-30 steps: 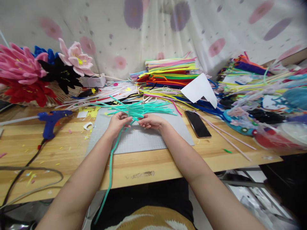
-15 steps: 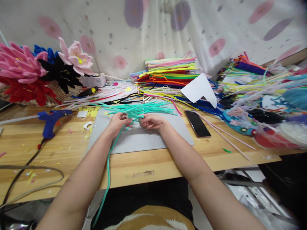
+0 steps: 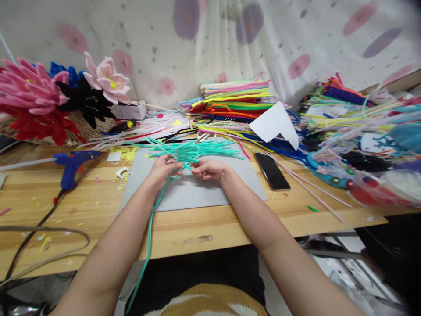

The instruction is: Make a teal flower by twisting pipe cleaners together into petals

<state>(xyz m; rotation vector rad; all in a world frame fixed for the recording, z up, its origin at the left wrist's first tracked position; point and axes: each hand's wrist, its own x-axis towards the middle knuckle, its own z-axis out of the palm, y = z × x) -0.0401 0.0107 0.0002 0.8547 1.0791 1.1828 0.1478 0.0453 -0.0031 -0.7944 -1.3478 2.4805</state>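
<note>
Glue gun (image 3: 69, 170), blue, on wooden table (image 3: 101, 206), left | Phone (image 3: 272, 172), screen dark, face up, right | White paper (image 3: 271, 122), notched, near multicoloured stem pile (image 3: 237, 96) | Fuzzy flowers (image 3: 31, 90), pink, red, black, blue, back left

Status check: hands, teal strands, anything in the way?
Left hand and right hand pinching teal strands above grey mat. One long strand hangs past table. Teal bundle just beyond hands, could snag; phone to the right.
</note>
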